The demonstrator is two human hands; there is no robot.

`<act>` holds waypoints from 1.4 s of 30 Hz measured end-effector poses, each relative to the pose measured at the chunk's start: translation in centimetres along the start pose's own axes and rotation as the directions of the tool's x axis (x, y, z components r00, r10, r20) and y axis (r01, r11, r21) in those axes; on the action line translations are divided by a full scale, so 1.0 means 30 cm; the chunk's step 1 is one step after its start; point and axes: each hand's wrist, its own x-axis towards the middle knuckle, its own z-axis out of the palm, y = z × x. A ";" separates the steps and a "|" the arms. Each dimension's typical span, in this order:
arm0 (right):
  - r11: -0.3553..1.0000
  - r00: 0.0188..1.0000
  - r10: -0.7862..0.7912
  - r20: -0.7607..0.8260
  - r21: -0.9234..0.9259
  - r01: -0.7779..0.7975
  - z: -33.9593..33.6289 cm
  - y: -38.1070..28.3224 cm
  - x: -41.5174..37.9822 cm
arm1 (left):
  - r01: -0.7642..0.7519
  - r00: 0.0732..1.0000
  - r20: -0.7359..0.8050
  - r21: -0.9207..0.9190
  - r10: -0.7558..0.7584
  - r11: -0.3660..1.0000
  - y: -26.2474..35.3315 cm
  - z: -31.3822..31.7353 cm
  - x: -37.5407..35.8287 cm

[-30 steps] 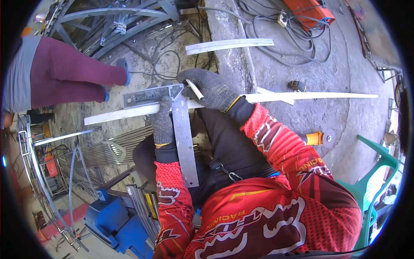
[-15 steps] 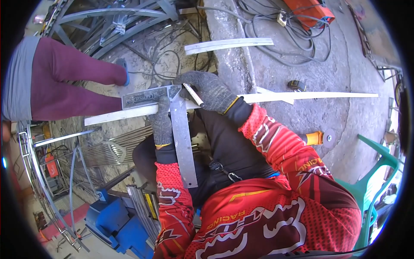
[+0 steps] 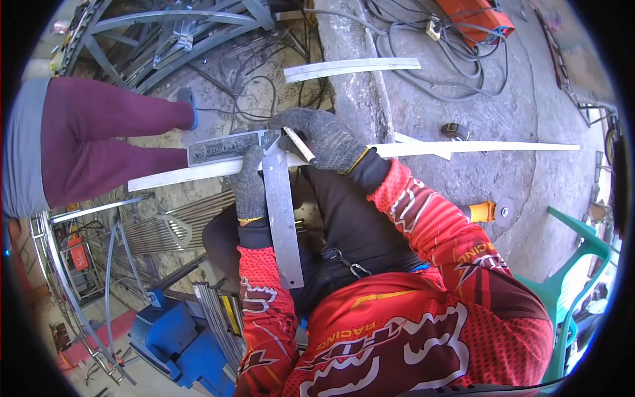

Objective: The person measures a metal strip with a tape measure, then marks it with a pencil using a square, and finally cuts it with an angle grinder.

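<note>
A long white metal bar point(image 3: 192, 173) runs crosswise in front of me above my lap. Against it lies a Stanley try square point(image 3: 283, 218), its dark stock along the bar and its steel blade pointing toward my body. My left hand point(image 3: 249, 188), in a grey knit glove, is closed around the square and the bar near the corner. My right hand point(image 3: 327, 140), gloved alike, is closed on a thin white marker point(image 3: 299, 144) beside the square's corner. Its fingertips are partly hidden by the glove's bulk.
A co-worker's legs point(image 3: 112, 112) stand at the left. A second pale bar point(image 3: 350, 67) lies ahead on the concrete. Cables point(image 3: 463, 63) coil near an orange machine point(image 3: 476, 23). At right are an angle grinder point(image 3: 486, 212), tape measure point(image 3: 455, 131) and green chair point(image 3: 575, 264).
The co-worker's legs have shifted slightly toward the lower left of the view. My hands, the square and the bar have hardly moved; the marker has moved very slightly.
</note>
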 end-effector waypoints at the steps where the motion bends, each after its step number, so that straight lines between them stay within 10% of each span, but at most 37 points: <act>1: 1.000 1.000 -0.005 -0.001 0.001 0.005 0.001 0.000 0.000 | 0.000 1.000 0.000 -0.001 0.000 1.000 -0.006 -0.011 0.004; 42: 0.988 0.997 0.069 0.020 0.134 -0.071 0.011 0.006 -0.003 | 0.107 0.994 0.025 -0.084 -0.105 0.991 0.007 -0.008 -0.010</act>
